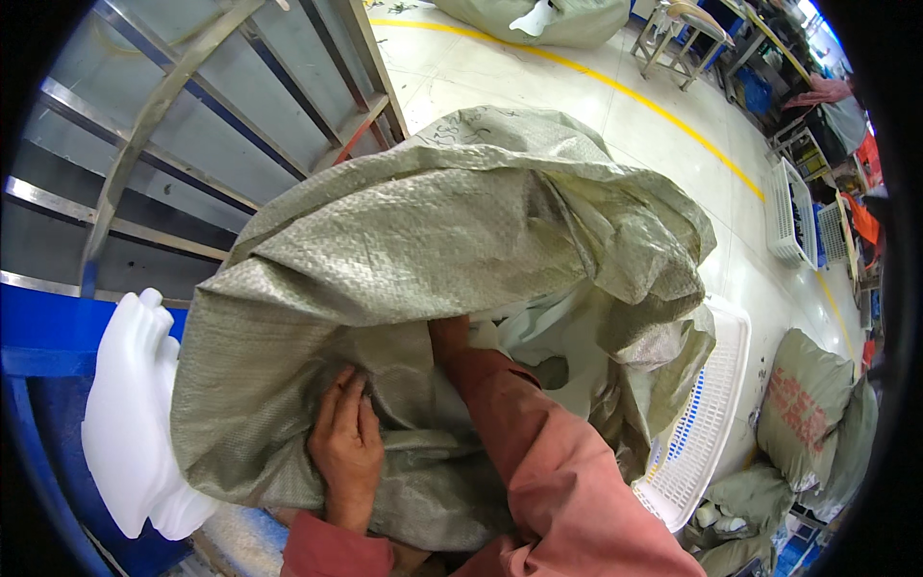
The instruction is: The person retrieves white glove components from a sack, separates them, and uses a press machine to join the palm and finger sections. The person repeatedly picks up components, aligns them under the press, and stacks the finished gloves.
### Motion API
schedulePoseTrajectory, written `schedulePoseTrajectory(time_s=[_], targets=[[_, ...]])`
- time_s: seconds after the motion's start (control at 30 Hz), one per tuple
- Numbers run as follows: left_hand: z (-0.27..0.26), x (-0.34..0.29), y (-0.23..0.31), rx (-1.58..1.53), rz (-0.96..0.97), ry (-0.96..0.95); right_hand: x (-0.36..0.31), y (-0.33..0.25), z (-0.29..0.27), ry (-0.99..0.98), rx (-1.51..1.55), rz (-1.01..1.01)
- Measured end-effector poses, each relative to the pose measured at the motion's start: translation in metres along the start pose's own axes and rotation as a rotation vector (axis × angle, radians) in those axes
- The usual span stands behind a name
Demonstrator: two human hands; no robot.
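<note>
A large grey-green woven sack (413, 250) gapes in front of me, its rim folded and creased. My left hand (348, 433) lies against the near inner side of the sack, fingers stretched out and touching the fabric. Deep in the mouth goes my right arm in a pinkish-red sleeve; only part of my right hand (448, 337) shows near the wrist, and its fingers are hidden. Smooth pale pieces (567, 337) lie inside the sack beside that arm; their kind is unclear. White molded pieces (135, 423) with rounded finger-like ends stand left of the sack.
A metal-barred frame (144, 135) rises at the far left above a blue bin (38, 337). Right of the sack stands a white perforated plastic basket (716, 394). Filled sacks (803, 409) lie farther right. A stool (683, 34) and another white crate (790, 212) stand beyond.
</note>
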State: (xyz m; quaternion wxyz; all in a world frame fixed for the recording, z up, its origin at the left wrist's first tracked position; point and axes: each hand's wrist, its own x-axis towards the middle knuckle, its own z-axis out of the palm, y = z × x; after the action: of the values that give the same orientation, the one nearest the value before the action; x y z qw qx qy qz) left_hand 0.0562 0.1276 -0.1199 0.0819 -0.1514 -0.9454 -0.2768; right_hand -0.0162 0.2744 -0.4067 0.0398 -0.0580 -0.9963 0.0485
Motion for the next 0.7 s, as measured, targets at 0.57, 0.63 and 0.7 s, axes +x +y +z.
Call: schedulePoseTrajectory(time_s=[0.57,0.63,0.7], targets=[[-0.001,-0.002,-0.002,-0.035,-0.052,-0.031,-0.008,0.013,0.015,0.141,0.094,0.054],[-0.002,-0.002,-0.003,-0.044,-0.032,-0.011,-0.002,0.014,0.015,0.055,0.094,0.083],[-0.002,-0.001,-0.003,-0.014,0.003,0.007,0.006,0.018,0.006,-0.195,0.149,0.101]])
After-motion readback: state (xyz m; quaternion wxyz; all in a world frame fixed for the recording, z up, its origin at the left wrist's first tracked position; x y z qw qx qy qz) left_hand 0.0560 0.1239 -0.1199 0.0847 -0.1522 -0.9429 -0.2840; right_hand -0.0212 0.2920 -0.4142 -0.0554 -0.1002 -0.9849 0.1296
